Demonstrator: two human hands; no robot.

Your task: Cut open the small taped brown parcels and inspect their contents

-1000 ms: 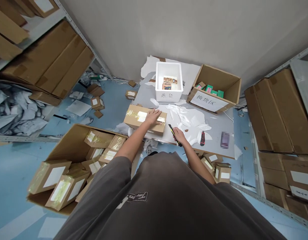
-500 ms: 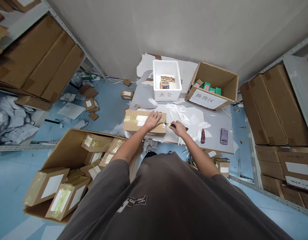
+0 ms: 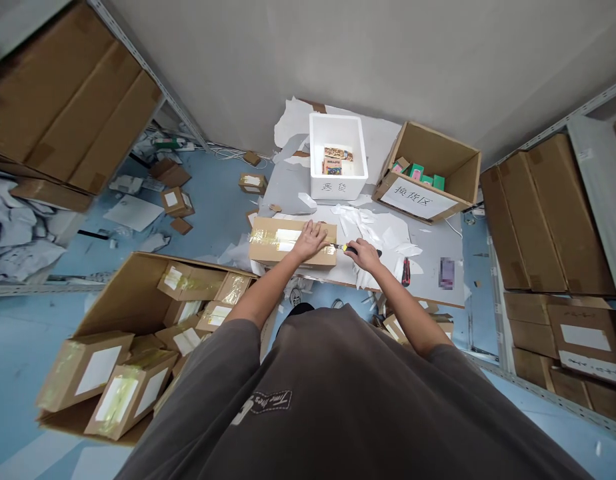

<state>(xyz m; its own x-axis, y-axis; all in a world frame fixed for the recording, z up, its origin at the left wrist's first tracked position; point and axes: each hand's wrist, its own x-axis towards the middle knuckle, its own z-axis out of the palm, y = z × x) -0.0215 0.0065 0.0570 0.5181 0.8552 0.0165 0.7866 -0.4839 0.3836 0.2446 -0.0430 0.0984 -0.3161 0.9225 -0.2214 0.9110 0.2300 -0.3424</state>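
Observation:
A long taped cardboard box (image 3: pixel 268 251) with a white label lies at the table's near left edge. My left hand (image 3: pixel 311 241) rests on its top, fingers spread, toward the right end. My right hand (image 3: pixel 364 255) is closed around a yellow and black utility knife (image 3: pixel 351 249), whose blade meets the right end of the box by the tape. White paper scraps (image 3: pixel 361 223) lie just behind my right hand. To its right on the table is a red and black tool (image 3: pixel 406 272).
A white foam box (image 3: pixel 339 189) and an open carton (image 3: pixel 418 200) with green packs stand at the table's back. A large open carton (image 3: pixel 103 300) full of taped boxes is at lower left. Loaded shelves flank both sides. A blurred purple item (image 3: pixel 447 273) lies at right.
The view has shifted slightly. My right hand and the knife have moved a little to the right relative to the box, while my left hand stays on top of it.

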